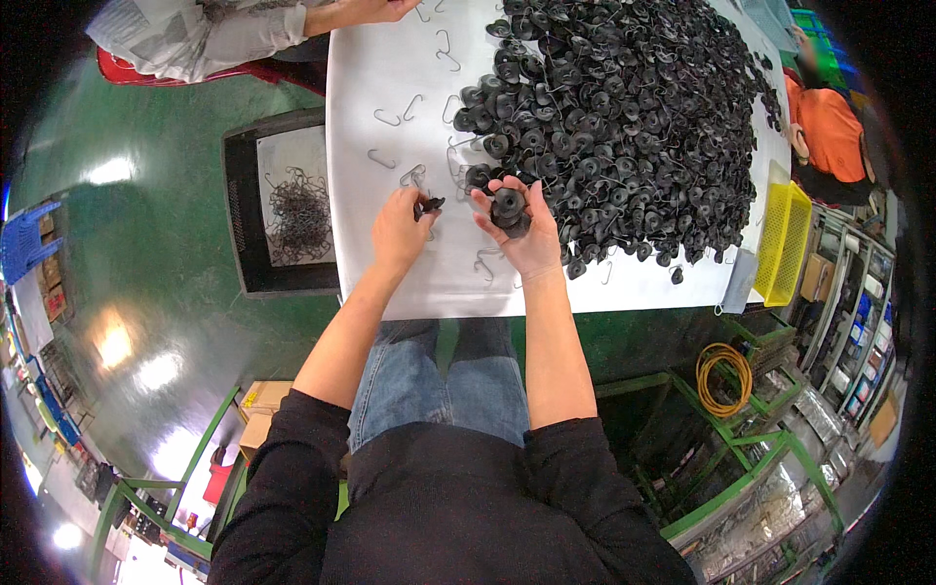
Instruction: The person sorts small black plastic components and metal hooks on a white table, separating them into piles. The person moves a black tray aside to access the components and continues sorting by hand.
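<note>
My left hand (400, 230) is closed in a pinch on a small black disc-shaped part (432, 205) above the white table. Just to its right, my right hand (532, 230) is turned palm up, its fingers curled around a few round black discs (508, 204) with raised centres. Beyond and to the right of it spreads a large pile of similar black parts (614, 127), many with thin wire hooks. Loose bent metal hooks (388, 117) lie scattered on the white tabletop (375, 283) around my left hand.
A black crate (234, 214) left of the table holds a heap of wire hooks (299, 216). Another person's arm (341, 14) reaches in at the far left; a person in orange (829, 132) is at the right. A yellow basket (783, 244) stands by the right edge.
</note>
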Motion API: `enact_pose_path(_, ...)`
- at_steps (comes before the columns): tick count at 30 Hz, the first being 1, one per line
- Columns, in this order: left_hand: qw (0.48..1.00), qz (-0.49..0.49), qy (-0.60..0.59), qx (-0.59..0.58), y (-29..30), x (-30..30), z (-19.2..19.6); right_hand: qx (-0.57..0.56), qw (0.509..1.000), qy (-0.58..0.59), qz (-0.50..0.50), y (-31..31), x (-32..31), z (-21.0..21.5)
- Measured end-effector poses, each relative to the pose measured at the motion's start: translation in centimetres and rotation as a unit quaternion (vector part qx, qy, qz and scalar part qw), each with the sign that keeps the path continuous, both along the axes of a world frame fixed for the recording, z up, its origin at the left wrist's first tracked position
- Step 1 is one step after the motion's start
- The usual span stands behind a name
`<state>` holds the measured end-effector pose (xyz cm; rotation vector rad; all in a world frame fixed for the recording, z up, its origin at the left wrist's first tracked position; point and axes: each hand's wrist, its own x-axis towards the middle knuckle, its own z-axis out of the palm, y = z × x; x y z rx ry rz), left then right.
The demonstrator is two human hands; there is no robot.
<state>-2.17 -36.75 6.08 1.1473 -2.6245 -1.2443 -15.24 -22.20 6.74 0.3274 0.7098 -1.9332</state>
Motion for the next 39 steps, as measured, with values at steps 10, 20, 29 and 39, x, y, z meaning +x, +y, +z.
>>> enact_pose_path(10,0.974,-0.108,0.164,-0.109,2.8,-4.2,6.7,0.018,0.993,-0.105,-0.051,-4.7,2.7,0.6)
enact_pose_path(20,0.88,-0.275,0.346,-0.172,12.0,-15.4,9.3,-0.199,0.956,-0.116,-0.18,4.1,-6.6,1.4)
enact_pose_path(29,0.886,-0.263,0.372,-0.087,26.5,-30.8,12.8,-0.283,0.836,-0.172,-0.437,32.3,-28.5,7.8)
enact_pose_path(39,0.965,-0.155,0.171,-0.122,21.3,-25.3,8.0,0.176,0.782,0.003,-0.598,58.7,-50.2,3.3)
